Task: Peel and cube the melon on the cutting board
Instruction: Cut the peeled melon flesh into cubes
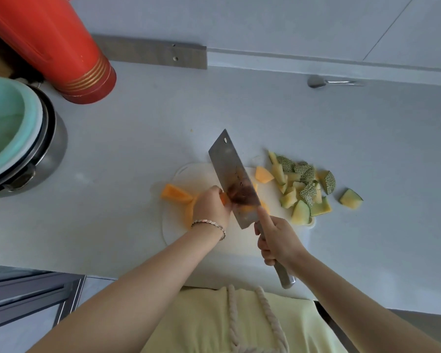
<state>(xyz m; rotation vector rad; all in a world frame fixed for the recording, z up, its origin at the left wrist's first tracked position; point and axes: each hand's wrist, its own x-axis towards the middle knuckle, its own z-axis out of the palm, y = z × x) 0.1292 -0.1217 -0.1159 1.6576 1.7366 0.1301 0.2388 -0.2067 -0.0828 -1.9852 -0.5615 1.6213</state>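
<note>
A white cutting board (pixel 201 174) lies on the counter. My left hand (pixel 210 203) holds a peeled orange melon piece (pixel 224 198) down on it, fingers curled over the fruit. My right hand (pixel 278 240) grips the steel handle of a cleaver (pixel 236 174), index finger stretched along the blade's base; the blade stands tilted right beside my left fingers, over the melon. More peeled orange slices (pixel 176 193) lie at the board's left, and one orange chunk (pixel 263 174) sits right of the blade.
A heap of netted green rind pieces (pixel 303 184) covers the board's right edge, one stray piece (pixel 350 198) on the counter. A red thermos (pixel 61 52) and a steel pot with a green bowl (pixel 15 133) stand far left. A spoon (pixel 321 82) lies by the wall.
</note>
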